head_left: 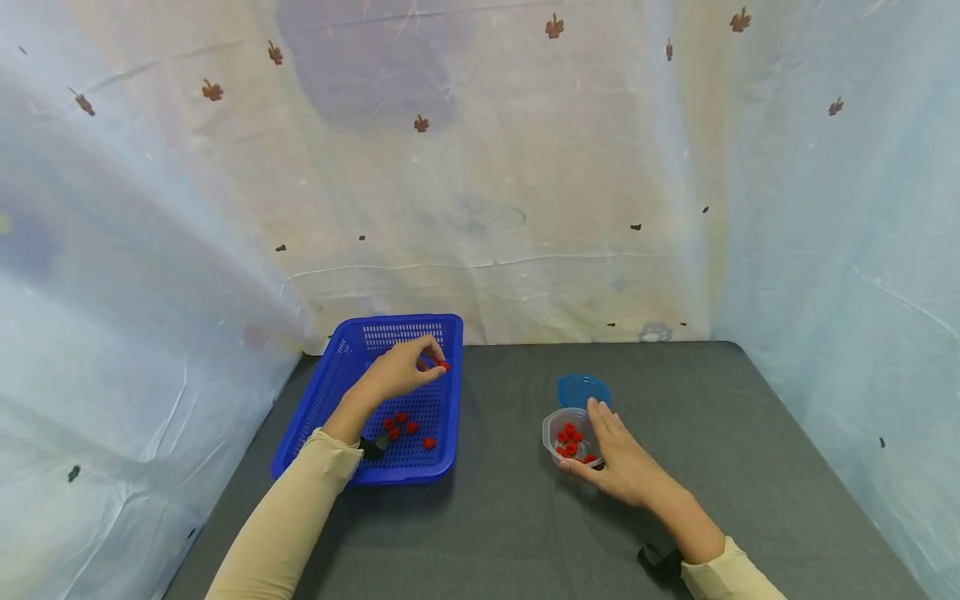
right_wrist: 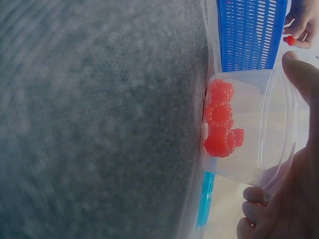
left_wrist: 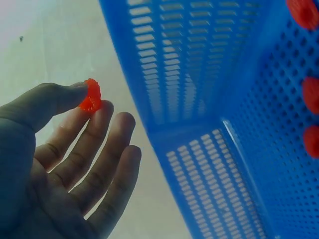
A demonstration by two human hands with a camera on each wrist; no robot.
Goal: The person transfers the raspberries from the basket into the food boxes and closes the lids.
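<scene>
My left hand (head_left: 399, 372) pinches a red raspberry (left_wrist: 91, 95) between thumb and fingertips. In the head view it is over the right part of a blue slotted basket (head_left: 452, 417). Several more raspberries (head_left: 401, 417) lie on the basket floor, near my left wrist. My right hand (head_left: 618, 458) holds a small clear plastic container (right_wrist: 254, 119) by its rim, thumb on the near side and fingers on the far right. Several raspberries (right_wrist: 219, 119) sit at the bottom of this container, which stands upright on the table.
Just behind the container lies a round blue lid (head_left: 577, 388). A dark grey cloth covers the table (head_left: 502, 517), with the basket at the left. Pale patterned sheeting (head_left: 495, 183) hangs behind the table and along both sides.
</scene>
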